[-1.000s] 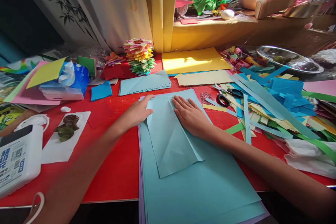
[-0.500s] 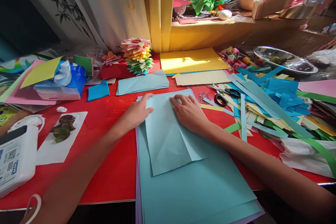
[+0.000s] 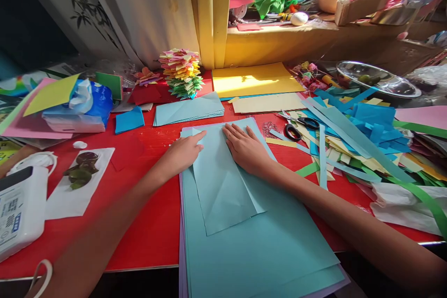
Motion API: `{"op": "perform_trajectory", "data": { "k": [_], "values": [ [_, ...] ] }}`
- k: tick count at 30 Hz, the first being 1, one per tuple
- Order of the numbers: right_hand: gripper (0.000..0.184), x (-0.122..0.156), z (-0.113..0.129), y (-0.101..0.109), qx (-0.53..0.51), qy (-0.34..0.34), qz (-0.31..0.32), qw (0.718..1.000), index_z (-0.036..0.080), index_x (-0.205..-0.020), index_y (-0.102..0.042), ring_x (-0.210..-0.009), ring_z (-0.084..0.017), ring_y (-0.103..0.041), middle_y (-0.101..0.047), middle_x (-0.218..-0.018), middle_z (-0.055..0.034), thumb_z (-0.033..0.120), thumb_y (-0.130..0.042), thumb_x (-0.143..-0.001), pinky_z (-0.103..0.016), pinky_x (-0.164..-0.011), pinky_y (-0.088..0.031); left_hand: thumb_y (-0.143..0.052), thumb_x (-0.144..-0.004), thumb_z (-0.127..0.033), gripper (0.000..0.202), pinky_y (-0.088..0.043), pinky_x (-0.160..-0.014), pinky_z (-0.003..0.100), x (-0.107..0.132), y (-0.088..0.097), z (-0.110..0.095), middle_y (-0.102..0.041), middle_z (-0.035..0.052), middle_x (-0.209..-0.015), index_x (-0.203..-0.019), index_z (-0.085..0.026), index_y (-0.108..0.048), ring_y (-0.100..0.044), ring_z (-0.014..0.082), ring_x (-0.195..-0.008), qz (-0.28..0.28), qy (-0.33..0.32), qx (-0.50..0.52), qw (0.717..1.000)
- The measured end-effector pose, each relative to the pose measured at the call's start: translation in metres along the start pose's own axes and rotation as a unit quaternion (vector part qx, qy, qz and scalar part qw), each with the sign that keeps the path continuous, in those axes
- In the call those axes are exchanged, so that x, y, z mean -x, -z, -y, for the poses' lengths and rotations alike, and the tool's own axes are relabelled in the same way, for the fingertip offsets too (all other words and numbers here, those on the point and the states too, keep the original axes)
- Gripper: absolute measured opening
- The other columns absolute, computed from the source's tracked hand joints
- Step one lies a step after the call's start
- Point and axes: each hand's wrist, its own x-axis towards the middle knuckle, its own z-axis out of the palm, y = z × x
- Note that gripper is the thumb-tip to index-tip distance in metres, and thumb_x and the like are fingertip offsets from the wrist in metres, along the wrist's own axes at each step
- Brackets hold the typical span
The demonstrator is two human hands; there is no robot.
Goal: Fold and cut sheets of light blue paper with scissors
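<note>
A creased light blue sheet of paper (image 3: 223, 191), part of it folded over, lies on a stack of larger light blue sheets (image 3: 265, 251). A lilac sheet shows under the stack's edges. My right hand (image 3: 247, 146) rests flat on the folded sheet near its far end, fingers stretched out. At the sheet's far left edge is my left hand (image 3: 185, 152), index finger and thumb apart on the paper; its other fingers are partly hidden. The sheet's near corner lifts slightly along a crease on the right.
Black-handled scissors (image 3: 296, 129) lie right of the stack beside many cut paper strips (image 3: 349, 149). Behind are folded light blue papers (image 3: 188, 111), a folded-paper tower (image 3: 181, 72) and yellow sheets (image 3: 256, 78). A tissue pack (image 3: 99, 102) and white box (image 3: 23, 209) stand left.
My right hand's fingers have gone from bent to flat and spread on the sheet. The folded part's near right corner has shifted left. My left hand has barely moved.
</note>
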Motion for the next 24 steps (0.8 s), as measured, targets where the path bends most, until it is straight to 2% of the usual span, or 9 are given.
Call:
{"op": "perform_trajectory", "data": {
  "k": [6,10,19,24],
  "values": [
    [0.049,0.0006,0.0003,0.0016,-0.008,-0.001,0.005,1.000,0.011,-0.136,-0.031,-0.132,-0.019,-0.022,-0.030,-0.141,-0.0056,0.025,-0.014,-0.092,-0.045,-0.107,-0.015,-0.029,-0.085,-0.036,0.052,-0.040,-0.063,0.028,0.0014,-0.0015,-0.0013,-0.065,0.0081,-0.090,-0.136,-0.026,-0.031,-0.059,0.0248,-0.083,0.001,-0.011,-0.012,1.000],
    [0.049,0.0006,0.0000,0.0019,-0.010,-0.001,0.006,1.000,0.012,-0.136,-0.031,-0.132,-0.019,-0.022,-0.030,-0.141,-0.0060,0.025,-0.014,-0.092,-0.045,-0.107,-0.015,-0.028,-0.086,-0.036,0.052,-0.040,-0.063,0.028,0.0022,-0.0026,-0.0016,-0.065,0.0097,-0.094,-0.136,-0.024,-0.030,-0.059,0.0241,-0.082,0.000,-0.016,-0.008,1.000],
    [0.049,0.0004,-0.0009,0.0017,-0.015,-0.001,0.010,1.000,0.012,-0.136,-0.030,-0.132,-0.019,-0.021,-0.029,-0.142,-0.0052,0.025,-0.013,-0.092,-0.045,-0.107,-0.014,-0.027,-0.086,-0.037,0.051,-0.040,-0.067,0.030,0.0038,-0.0053,-0.0028,-0.065,0.0093,-0.089,-0.135,-0.024,-0.033,-0.058,0.0260,-0.087,-0.001,-0.019,-0.031,0.999],
    [0.049,0.0005,-0.0008,0.0027,-0.019,-0.003,0.010,1.000,0.012,-0.136,-0.030,-0.132,-0.019,-0.020,-0.029,-0.142,-0.0050,0.025,-0.013,-0.092,-0.045,-0.107,-0.014,-0.028,-0.086,-0.036,0.050,-0.040,-0.073,0.032,0.0053,-0.0049,-0.0032,-0.065,0.0096,-0.095,-0.133,-0.025,-0.035,-0.056,0.0276,-0.095,-0.003,-0.017,-0.031,0.999]
  ]
}}
